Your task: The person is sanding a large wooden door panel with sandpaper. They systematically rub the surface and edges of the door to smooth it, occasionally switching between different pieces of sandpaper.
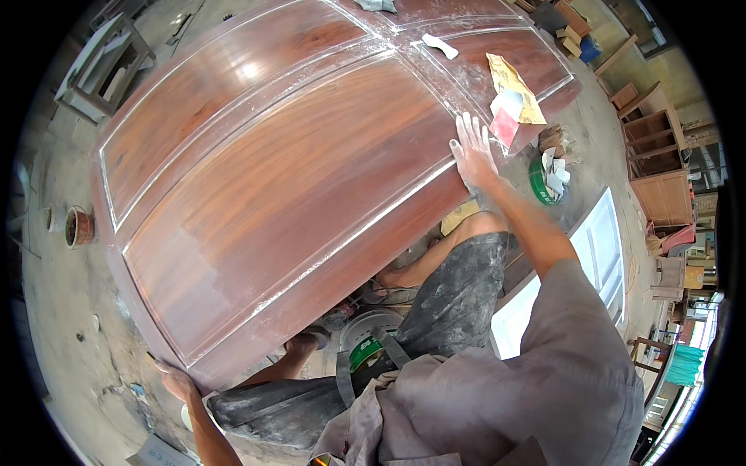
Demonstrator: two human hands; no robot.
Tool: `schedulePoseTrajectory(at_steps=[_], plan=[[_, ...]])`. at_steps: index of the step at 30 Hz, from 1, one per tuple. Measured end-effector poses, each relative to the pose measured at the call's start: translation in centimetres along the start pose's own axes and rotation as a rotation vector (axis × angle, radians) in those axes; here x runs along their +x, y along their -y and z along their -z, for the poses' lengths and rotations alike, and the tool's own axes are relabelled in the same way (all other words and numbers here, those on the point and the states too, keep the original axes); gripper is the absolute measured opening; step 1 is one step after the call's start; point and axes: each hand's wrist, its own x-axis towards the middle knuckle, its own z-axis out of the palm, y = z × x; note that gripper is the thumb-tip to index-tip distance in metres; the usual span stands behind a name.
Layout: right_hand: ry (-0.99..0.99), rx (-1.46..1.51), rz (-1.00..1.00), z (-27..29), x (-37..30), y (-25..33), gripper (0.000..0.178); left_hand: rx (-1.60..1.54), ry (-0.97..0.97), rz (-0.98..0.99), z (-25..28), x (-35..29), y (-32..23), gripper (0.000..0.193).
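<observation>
A large reddish-brown wooden door [295,155] lies flat in front of me, its panel grooves lined with white dust. My right hand [472,151], whitened with dust, rests on the door's near right edge with fingers stretched and spread. At the near left corner, my left hand [177,382] grips the door's edge; its fingers are partly hidden. Beyond my right hand lie a yellowish sheet of sandpaper [513,84], a pink piece [504,126] and a white piece [507,103]. A curved white scrap [440,46] sits farther up the door, and a grey piece [376,5] at its far edge.
Under the door's near edge stands a bucket with a green label [367,351]. Right of the door are a green tub [542,180] holding scraps and a white panelled door [602,248]. A brown pot [79,227] and a grey wooden stand [103,70] are at left; wooden cabinets [657,147] line the right.
</observation>
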Motion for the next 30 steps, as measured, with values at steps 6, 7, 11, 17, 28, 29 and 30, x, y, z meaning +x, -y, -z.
schedulePoseTrajectory(at_steps=[6, 7, 11, 17, 28, 29, 30], plan=[[-0.054, -0.051, -0.101, -1.6, -1.5, 5.0, 0.07, 0.076, -0.023, 0.037, 1.0, -1.5, -1.2, 0.112], [0.008, -0.014, 0.019, -1.0, -2.7, 11.8, 0.071, 0.094, -0.04, 0.043, 2.0, -0.8, 0.0, 0.112], [0.164, 0.259, 0.395, 3.2, -8.7, 34.9, 0.072, -0.009, 0.088, 0.114, 2.4, -0.5, 0.4, 0.09], [0.134, 0.459, 0.464, 2.0, -9.1, 42.8, 0.07, -0.166, -0.043, -0.423, 3.7, -10.0, -11.1, 0.073], [-0.112, 0.082, 0.301, -1.9, -0.2, 20.8, 0.063, -0.106, 0.177, -1.31, 2.5, -31.6, -21.2, 0.112], [-0.077, 0.064, 0.279, -2.3, -0.5, 19.5, 0.063, -0.065, 0.179, -1.3, 2.1, -31.0, -21.0, 0.111], [-0.001, 0.034, 0.22, -2.1, -1.3, 19.5, 0.061, -0.02, 0.201, -1.29, 1.6, -30.8, -20.5, 0.111]])
